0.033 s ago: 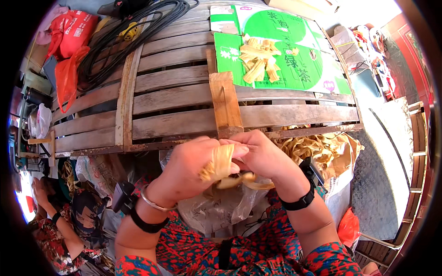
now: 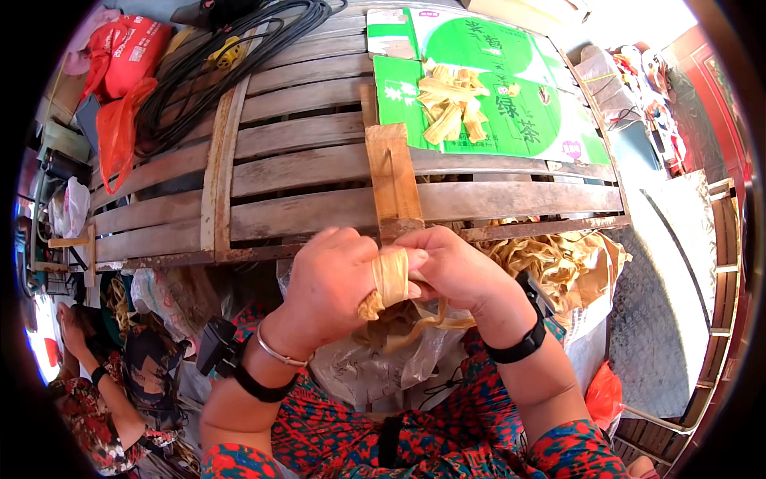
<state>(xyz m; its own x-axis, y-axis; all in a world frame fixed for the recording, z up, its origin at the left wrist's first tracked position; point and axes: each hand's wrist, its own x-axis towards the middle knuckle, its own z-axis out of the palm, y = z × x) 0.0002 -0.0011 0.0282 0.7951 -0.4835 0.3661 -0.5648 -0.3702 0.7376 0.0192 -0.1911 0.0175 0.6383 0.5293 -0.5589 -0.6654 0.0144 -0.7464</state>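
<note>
My left hand (image 2: 329,281) and my right hand (image 2: 456,267) meet in front of my chest, both closed on a small bundle of pale yellow strips (image 2: 390,276). A flat strip is wound around the bundle's middle, and a loose end (image 2: 423,326) hangs below my right hand. Under my hands a clear plastic bag (image 2: 375,369) lies on my lap. More tied bundles (image 2: 451,102) are heaped on a flattened green carton (image 2: 527,120) farther away.
A wooden slatted platform (image 2: 303,168) fills the space ahead, with black cables (image 2: 239,48) and red bags (image 2: 120,60) at its far left. A heap of loose yellow strips (image 2: 554,259) lies at my right. Another person (image 2: 92,383) sits at lower left.
</note>
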